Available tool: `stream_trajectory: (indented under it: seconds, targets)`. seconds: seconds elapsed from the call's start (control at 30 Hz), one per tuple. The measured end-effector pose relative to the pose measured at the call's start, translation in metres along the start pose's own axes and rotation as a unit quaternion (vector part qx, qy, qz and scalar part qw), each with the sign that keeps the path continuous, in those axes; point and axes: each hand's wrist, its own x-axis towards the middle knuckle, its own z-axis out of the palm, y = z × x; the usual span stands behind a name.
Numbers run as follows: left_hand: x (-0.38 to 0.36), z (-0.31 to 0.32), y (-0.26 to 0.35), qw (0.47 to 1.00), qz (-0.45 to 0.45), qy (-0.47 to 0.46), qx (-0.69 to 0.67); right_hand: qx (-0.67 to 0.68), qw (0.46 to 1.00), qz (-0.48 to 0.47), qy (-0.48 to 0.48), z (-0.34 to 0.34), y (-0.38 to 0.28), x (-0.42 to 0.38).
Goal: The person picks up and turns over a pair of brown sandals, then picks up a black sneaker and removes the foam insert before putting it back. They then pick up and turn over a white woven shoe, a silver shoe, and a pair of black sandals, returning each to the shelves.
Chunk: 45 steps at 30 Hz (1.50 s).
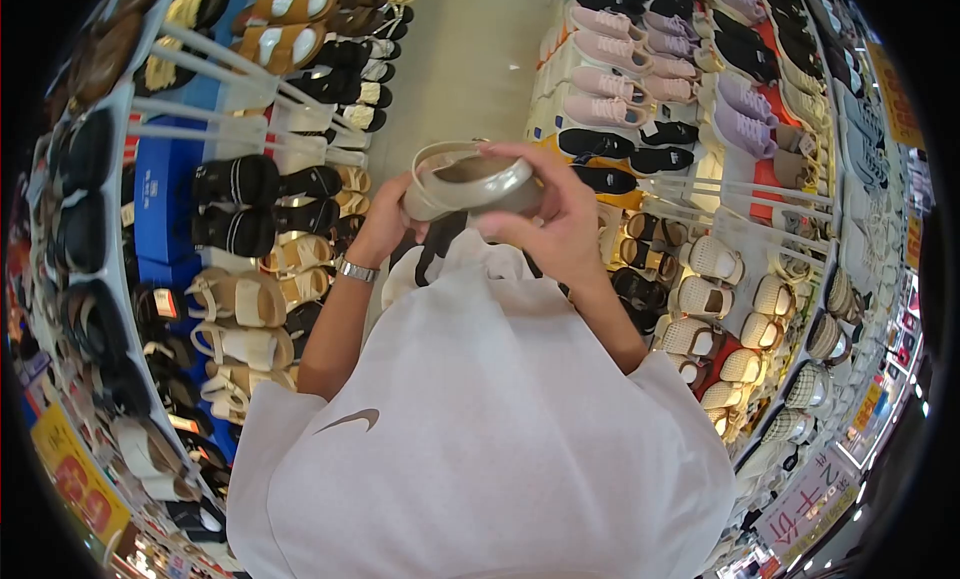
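Observation:
A glossy greige shoe [482,192] with a thin strap is held up in front of my chest. My left hand [388,222], with a metal-banded watch [358,271] on its wrist, grips the strap end of the shoe; its fingers are partly hidden behind it. At the other end, my right hand [556,211] wraps around the rounded part, fingers over the top and thumb along the near side. The shoe's underside cannot be seen.
Racks of sandals [240,344] and dark slippers [235,204] line the left. On the right stand pink sneakers [608,79], lilac sneakers [745,109] and woven shoes [712,259]. A blue box [168,194] sits on the left rack. The aisle floor [465,59] runs between.

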Motion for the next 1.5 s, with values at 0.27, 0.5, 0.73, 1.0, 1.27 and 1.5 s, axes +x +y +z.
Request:
stream_trajectory:
  seconds: [0.27,0.5,0.73,1.0,1.27,1.5]
  targets:
    - [0.044,0.014,0.097,0.958,0.224,-0.009,0.181,0.235,0.939,0.161,0.192,-0.093,0.041,0.089]
    - [0.109,0.025,0.178,0.854,0.366,0.107,0.355,0.191,0.922,0.293,0.165,-0.102,0.056,0.175]
    - [0.193,0.023,0.247,0.91,0.318,0.167,0.21,0.354,0.821,0.448,0.011,-0.1,0.075,0.243]
    - [0.26,0.019,0.304,0.988,0.15,-0.01,0.036,0.493,0.681,0.541,-0.022,-0.073,0.081,0.282]
    - [0.271,0.074,0.336,0.899,0.313,-0.1,0.289,0.406,0.857,0.317,0.03,-0.107,0.131,0.372]
    - [0.339,0.109,0.348,0.681,0.479,-0.02,0.553,0.587,0.709,0.361,-0.147,-0.175,0.084,0.489]
